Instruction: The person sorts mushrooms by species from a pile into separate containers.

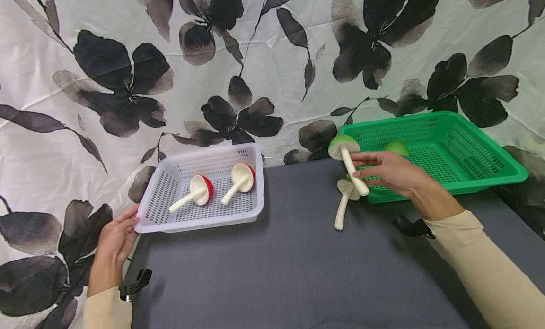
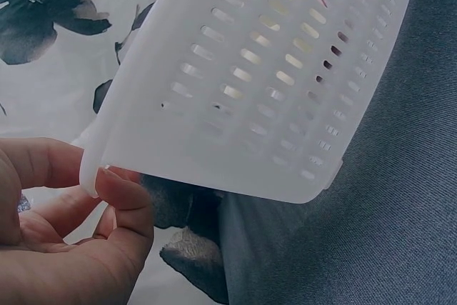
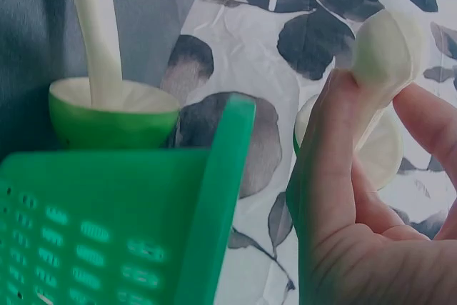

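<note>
My left hand [image 1: 116, 239] pinches the left corner rim of a white perforated basket [image 1: 213, 219]; the left wrist view shows thumb and fingers on that rim. Two toy mushrooms with red caps [image 1: 207, 191] and pale stems lie inside it. On the right, my right hand [image 1: 393, 172] holds a green-capped toy mushroom [image 1: 350, 162] by its stem, raised beside the green basket [image 1: 472, 183]. Just below, a second green-capped mushroom [image 1: 344, 208] lies on the table against that basket. Inside the green basket a green cap [image 1: 397, 147] shows, partly hidden by my hand.
Dark grey cloth covers the table [image 1: 294, 263], which spreads between and in front of the baskets. A white floral sheet [image 1: 294, 121] hangs behind and down the left side. Black straps [image 1: 138, 282] are on both wrists.
</note>
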`<state>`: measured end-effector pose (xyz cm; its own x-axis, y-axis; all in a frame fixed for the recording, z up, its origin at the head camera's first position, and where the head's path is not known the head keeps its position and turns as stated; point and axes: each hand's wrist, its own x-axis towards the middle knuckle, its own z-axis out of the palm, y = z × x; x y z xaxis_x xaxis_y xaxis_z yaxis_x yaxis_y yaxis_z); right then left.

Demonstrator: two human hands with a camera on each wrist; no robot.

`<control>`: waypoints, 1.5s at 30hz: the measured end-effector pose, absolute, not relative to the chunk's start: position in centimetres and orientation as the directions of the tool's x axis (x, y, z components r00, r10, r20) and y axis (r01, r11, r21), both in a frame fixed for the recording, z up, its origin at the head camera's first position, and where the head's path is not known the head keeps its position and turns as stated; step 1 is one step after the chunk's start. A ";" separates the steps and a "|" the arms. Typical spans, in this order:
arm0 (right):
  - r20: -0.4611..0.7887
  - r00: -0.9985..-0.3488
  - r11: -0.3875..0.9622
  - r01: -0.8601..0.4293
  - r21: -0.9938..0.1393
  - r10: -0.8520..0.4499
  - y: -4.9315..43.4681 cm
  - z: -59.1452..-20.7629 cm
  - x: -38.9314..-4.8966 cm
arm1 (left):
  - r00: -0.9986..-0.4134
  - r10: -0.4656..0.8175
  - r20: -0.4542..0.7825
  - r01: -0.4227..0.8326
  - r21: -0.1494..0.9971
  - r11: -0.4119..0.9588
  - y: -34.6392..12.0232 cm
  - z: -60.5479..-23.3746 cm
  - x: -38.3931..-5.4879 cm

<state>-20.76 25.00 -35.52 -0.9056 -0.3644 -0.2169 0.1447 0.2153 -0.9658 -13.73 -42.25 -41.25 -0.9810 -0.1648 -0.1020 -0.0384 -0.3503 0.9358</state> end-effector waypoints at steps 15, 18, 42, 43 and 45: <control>-0.227 -0.913 0.254 0.143 -0.957 -0.339 28.1 -35.0 -22.6 | -0.979 -0.164 -0.118 -0.053 0.934 -0.354 -42.3 -41.1 -13.8; -0.234 -0.914 0.240 0.158 -0.958 -0.332 28.8 -34.9 -23.1 | -0.979 -0.165 -0.122 -0.057 0.934 -0.353 -42.3 -41.0 -13.8; -0.329 -0.901 0.342 0.226 -0.912 -0.282 32.5 -35.6 -26.4 | -0.980 -0.159 -0.118 -0.055 0.934 -0.353 -42.3 -41.1 -13.8; -0.333 -0.900 0.346 0.229 -0.910 -0.280 32.6 -35.6 -26.6 | -0.980 -0.161 -0.117 -0.054 0.935 -0.350 -42.3 -41.1 -13.8; -0.337 -0.898 0.350 0.231 -0.908 -0.281 32.7 -35.6 -26.8 | -0.980 -0.161 -0.117 -0.054 0.934 -0.353 -42.3 -41.1 -13.8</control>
<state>-26.80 32.70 -35.59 -0.8984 -0.2814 -0.3370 0.2307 0.3504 -0.9077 -13.82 -42.28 -41.09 -0.9800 -0.1606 -0.1174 -0.0540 -0.3534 0.9339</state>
